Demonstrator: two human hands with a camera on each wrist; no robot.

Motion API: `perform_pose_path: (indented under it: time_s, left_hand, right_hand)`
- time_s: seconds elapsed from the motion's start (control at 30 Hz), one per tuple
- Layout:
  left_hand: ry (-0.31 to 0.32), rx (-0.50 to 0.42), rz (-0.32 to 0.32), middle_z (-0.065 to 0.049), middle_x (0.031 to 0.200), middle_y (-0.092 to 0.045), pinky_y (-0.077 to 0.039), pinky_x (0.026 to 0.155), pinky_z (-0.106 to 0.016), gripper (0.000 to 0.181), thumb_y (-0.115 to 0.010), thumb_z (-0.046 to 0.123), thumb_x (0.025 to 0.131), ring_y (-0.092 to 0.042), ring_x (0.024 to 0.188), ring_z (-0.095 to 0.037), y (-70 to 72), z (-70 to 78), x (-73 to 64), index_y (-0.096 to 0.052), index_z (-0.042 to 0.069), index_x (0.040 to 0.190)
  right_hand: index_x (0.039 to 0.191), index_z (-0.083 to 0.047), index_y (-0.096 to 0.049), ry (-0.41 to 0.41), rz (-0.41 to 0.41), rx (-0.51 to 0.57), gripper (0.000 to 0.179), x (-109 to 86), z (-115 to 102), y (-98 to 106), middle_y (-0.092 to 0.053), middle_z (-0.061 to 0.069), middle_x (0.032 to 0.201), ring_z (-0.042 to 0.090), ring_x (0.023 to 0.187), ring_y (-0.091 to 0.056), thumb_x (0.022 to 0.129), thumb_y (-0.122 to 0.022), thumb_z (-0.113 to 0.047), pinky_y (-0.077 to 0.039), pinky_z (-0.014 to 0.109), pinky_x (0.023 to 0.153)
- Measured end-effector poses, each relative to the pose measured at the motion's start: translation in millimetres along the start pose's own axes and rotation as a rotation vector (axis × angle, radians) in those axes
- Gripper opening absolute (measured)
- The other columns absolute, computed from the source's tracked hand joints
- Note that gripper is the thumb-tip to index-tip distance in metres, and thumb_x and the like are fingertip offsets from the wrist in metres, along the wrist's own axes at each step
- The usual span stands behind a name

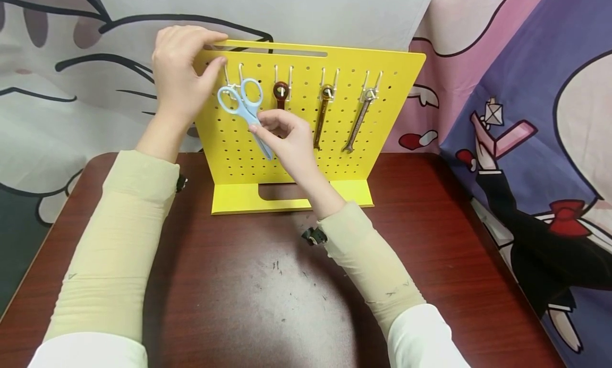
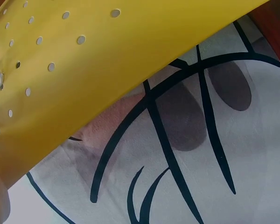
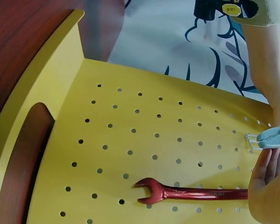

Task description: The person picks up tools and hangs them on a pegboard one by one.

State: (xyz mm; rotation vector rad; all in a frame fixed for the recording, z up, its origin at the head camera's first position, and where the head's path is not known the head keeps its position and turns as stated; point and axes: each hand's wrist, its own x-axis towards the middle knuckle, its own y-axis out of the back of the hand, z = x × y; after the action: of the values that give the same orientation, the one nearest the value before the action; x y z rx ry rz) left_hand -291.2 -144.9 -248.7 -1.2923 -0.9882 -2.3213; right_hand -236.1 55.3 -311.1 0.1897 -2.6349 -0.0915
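Observation:
Light blue scissors [image 1: 247, 109] are pinched between the thumb and fingers of my right hand [image 1: 291, 139], blades slanting down. Their finger loops lie in front of the leftmost white hook [image 1: 240, 69]; whether a loop is on it, I cannot tell. At the upper left corner of the yellow pegboard [image 1: 296, 161], my left hand [image 1: 179, 65] grips the edge, thumb in front. A red wrench [image 3: 205, 193] hangs beside the scissors, partly covered by the right hand in the head view. Two more wrenches, one brownish [image 1: 321, 121] and one silver [image 1: 358, 125], hang further right.
The pegboard stands on its yellow base [image 1: 239, 200] on a dark red wooden table [image 1: 229, 283]. Close behind and to the right hangs cartoon-printed cloth [image 1: 115, 113]. A small dark device [image 1: 314, 236] sits at the right wrist.

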Motion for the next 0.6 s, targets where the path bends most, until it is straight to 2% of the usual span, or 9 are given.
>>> perform_pose_path:
  time_s: [0.17,0.23,0.33,0.6]
  left_hand:
    - [0.0,-0.007,0.005,-0.015,0.12,-0.079,-0.038,0.116,-0.034,0.024,-0.072,0.012,0.1,-0.067,0.116,-0.036,-0.8,-0.4,0.1,-0.078,0.006,0.123]
    - [-0.023,0.009,-0.002,-0.016,0.121,-0.079,-0.038,0.117,-0.034,0.025,-0.07,0.012,0.101,-0.067,0.116,-0.037,-0.6,-1.6,-0.5,-0.077,0.005,0.124]
    - [-0.05,0.029,-0.011,-0.018,0.122,-0.078,-0.038,0.117,-0.035,0.026,-0.068,0.013,0.103,-0.067,0.117,-0.038,-0.2,-3.3,-1.0,-0.076,0.003,0.126]
    - [-0.052,0.025,-0.009,-0.018,0.121,-0.078,-0.038,0.116,-0.034,0.026,-0.068,0.013,0.102,-0.066,0.113,-0.039,0.2,-4.9,-0.5,-0.076,0.003,0.125]
  right_hand:
    - [0.11,0.011,-0.075,-0.032,0.029,0.018,0.019,4.7,3,-6,-0.076,0.028,0.099,0.004,0.077,-0.067,0.093,-0.077,0.002,-0.059,0.023,0.077]
    - [0.11,0.01,-0.075,-0.054,0.046,0.019,0.02,6.3,6,-8,-0.076,0.028,0.101,0.003,0.077,-0.067,0.093,-0.078,0.001,-0.059,0.022,0.076]
    - [0.11,0.009,-0.076,-0.091,0.069,0.009,0.02,8.5,11,-12,-0.077,0.027,0.101,0.002,0.075,-0.066,0.093,-0.078,-0.001,-0.057,0.02,0.073]
    - [0.11,0.006,-0.077,-0.208,0.152,-0.032,0.021,11.9,18,-24,-0.078,0.021,0.1,0.001,0.075,-0.064,0.093,-0.08,-0.006,-0.054,0.016,0.072]
